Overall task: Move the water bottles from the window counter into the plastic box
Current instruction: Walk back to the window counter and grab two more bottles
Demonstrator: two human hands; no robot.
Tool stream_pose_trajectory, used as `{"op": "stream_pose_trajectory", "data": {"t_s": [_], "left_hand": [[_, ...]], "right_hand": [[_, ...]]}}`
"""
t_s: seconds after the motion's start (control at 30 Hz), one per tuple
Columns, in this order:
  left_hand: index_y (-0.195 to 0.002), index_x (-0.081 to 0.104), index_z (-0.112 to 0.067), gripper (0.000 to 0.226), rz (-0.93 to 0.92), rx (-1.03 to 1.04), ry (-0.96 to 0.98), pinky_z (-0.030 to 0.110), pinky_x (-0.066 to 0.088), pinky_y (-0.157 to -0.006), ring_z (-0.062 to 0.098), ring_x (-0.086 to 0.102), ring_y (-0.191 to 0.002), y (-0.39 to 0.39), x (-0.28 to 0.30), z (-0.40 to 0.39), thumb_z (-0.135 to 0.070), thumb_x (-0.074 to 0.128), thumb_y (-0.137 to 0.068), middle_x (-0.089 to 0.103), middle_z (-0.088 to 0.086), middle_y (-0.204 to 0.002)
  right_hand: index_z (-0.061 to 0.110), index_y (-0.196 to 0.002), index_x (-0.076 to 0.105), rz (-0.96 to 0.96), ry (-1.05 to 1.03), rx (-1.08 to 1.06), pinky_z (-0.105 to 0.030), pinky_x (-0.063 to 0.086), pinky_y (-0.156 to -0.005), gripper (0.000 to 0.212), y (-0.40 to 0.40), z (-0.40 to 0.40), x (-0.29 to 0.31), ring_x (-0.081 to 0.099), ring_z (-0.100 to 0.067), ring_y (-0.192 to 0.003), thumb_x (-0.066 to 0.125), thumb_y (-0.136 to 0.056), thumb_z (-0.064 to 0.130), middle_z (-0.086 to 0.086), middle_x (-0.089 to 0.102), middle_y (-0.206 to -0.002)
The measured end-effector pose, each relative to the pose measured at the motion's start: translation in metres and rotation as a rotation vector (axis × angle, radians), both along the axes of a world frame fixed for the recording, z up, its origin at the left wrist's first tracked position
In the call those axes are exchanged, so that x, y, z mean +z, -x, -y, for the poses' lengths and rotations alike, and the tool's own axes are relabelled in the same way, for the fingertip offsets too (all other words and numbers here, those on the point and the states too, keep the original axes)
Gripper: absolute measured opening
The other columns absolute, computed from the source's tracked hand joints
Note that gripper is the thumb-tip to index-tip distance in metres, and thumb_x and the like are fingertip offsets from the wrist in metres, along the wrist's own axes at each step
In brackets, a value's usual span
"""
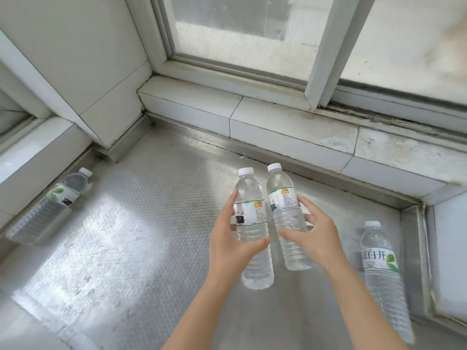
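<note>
Two clear water bottles with white caps stand side by side at the middle of the steel window counter. My left hand wraps the left bottle, thumb across its front and fingers on its left side. My right hand holds the right bottle, thumb in front and fingers behind. I cannot tell whether either bottle is off the counter. A third bottle stands at the right edge. Another bottle stands against the left wall. No plastic box is in view.
A tiled sill and the window frame run along the back of the counter. A tiled pillar closes the back left corner. A raised steel lip and a wall bound the right side.
</note>
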State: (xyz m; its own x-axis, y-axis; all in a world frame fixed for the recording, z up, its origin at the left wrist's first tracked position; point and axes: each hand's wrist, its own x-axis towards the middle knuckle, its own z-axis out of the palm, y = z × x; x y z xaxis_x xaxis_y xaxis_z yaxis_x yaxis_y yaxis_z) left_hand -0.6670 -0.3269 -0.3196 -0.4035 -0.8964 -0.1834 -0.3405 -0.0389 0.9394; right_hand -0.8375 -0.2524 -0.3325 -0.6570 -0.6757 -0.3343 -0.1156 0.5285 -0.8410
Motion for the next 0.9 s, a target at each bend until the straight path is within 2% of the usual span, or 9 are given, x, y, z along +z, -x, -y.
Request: {"op": "stream_pose_trajectory", "data": {"t_s": [0.13,0.3,0.47,0.57,0.77,0.9], "left_hand": [[-0.135,0.034,-0.064,0.108,-0.058,-0.054,0.036,0.021,0.051,-0.083,-0.006,0.058,-0.096,-0.023,0.021,-0.011,-0.020,0.093,-0.056,0.056,-0.028,-0.116],[-0.134,0.033,-0.067,0.109,-0.126,-0.118,0.081,0.032,0.053,-0.089,-0.003,0.059,-0.098,-0.057,0.053,-0.020,-0.025,0.095,-0.054,0.055,-0.019,-0.126],[-0.134,0.037,-0.064,0.109,-0.218,-0.214,0.143,0.021,0.048,-0.081,0.004,0.061,-0.098,-0.090,0.079,-0.026,-0.020,0.096,-0.054,0.057,-0.019,-0.122],[-0.135,0.037,-0.063,0.109,-0.259,-0.274,0.174,0.019,0.048,-0.081,0.003,0.060,-0.099,-0.109,0.093,-0.032,-0.019,0.096,-0.055,0.058,-0.019,-0.123],[-0.136,0.034,-0.064,0.110,-0.284,-0.427,0.216,0.039,0.055,-0.089,0.005,0.060,-0.102,-0.149,0.121,-0.053,-0.022,0.095,-0.056,0.057,-0.019,-0.125],[-0.136,0.033,-0.065,0.111,-0.313,-0.569,0.245,0.035,0.056,-0.086,0.000,0.059,-0.099,-0.164,0.134,-0.075,-0.022,0.095,-0.055,0.057,-0.022,-0.123]], "right_hand": [[0.046,-0.133,0.048,0.022,0.121,-0.037,-0.044,0.056,-0.085,0.094,-0.025,-0.023,0.030,0.071,-0.008,-0.088,0.090,-0.053,0.020,0.005,0.071,-0.109],[0.050,-0.129,0.049,-0.003,0.238,-0.102,-0.045,0.054,-0.089,0.091,-0.068,-0.053,0.070,0.068,-0.012,-0.100,0.088,-0.050,0.029,0.005,0.069,-0.114],[0.046,-0.129,0.052,-0.084,0.303,-0.178,-0.041,0.053,-0.091,0.088,-0.115,-0.078,0.103,0.067,-0.009,-0.100,0.090,-0.055,0.015,0.007,0.070,-0.110],[0.046,-0.127,0.053,-0.126,0.326,-0.228,-0.039,0.053,-0.091,0.086,-0.145,-0.093,0.120,0.067,-0.006,-0.099,0.090,-0.058,0.012,0.007,0.070,-0.109],[0.046,-0.126,0.055,-0.208,0.389,-0.358,-0.041,0.049,-0.097,0.086,-0.207,-0.132,0.144,0.064,-0.005,-0.104,0.090,-0.057,0.007,0.011,0.070,-0.111],[0.049,-0.124,0.056,-0.237,0.415,-0.474,-0.046,0.051,-0.094,0.088,-0.243,-0.170,0.157,0.066,-0.008,-0.103,0.089,-0.057,0.002,0.013,0.071,-0.110]]}}
